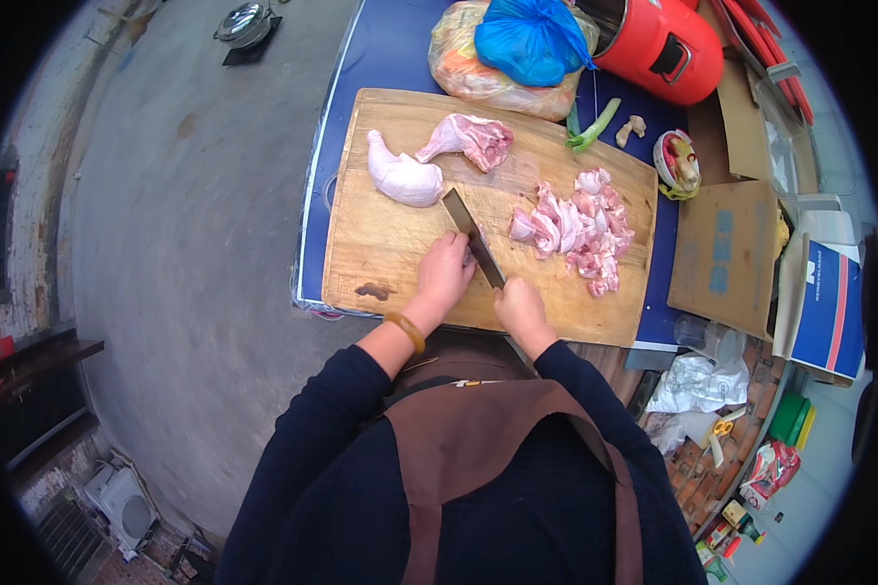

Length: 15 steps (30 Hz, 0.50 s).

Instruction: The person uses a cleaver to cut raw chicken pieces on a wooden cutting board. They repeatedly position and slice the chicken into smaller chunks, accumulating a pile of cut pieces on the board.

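On the wooden cutting board [410, 256], my right hand [521, 306] grips the handle of a cleaver [475, 241], whose blade points up and left. My left hand [446, 269], with an amber-coloured bangle at its wrist, presses a small piece of raw meat beside the blade; most of that piece is hidden by the fingers. Beyond the blade's tip lies a skin-on raw chicken leg [406, 174]. Another raw chicken leg [472, 139] is just above it, cut side facing right. A heap of chopped raw chicken pieces [585, 227] covers part of the board's right side.
Behind the board are a clear bag of food [512, 88], a blue plastic bag [533, 40] and a red appliance [666, 55]. A green onion stalk [596, 126], ginger [631, 130] and a small bowl [677, 162] lie right of these. A cardboard box [724, 256] stands at the right.
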### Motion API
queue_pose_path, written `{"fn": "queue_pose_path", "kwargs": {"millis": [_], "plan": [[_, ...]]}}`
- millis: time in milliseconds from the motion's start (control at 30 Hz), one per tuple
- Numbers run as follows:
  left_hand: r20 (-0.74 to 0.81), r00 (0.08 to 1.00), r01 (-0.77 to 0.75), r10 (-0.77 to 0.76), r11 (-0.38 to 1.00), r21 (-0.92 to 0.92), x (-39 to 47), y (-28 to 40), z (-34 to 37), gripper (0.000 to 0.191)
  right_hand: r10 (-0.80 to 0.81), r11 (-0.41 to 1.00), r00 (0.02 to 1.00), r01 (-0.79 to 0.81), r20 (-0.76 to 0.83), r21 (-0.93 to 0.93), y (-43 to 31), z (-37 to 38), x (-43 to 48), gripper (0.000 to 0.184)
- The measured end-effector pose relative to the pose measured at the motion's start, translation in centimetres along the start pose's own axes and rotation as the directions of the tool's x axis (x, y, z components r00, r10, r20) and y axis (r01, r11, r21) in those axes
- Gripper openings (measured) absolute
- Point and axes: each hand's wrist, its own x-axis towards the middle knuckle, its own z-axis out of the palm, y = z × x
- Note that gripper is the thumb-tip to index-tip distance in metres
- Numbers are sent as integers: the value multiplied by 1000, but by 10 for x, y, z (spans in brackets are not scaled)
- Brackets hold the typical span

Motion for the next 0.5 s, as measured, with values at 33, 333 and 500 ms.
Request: {"fn": "queue_pose_path", "kwargs": {"millis": [33,333,500], "plan": [[47,999,0,-2,999,32,4,3,7,24,2,1000,1000,-2,-1,14,3,-2,-4,19],[-38,996,-73,75,996,40,0,-11,32,6,-40,994,999,41,-11,105,-26,-1,41,17],[-59,994,-93,96,995,46,0,-28,22,9,-78,994,995,73,62,82,16,-4,8,22]]}}
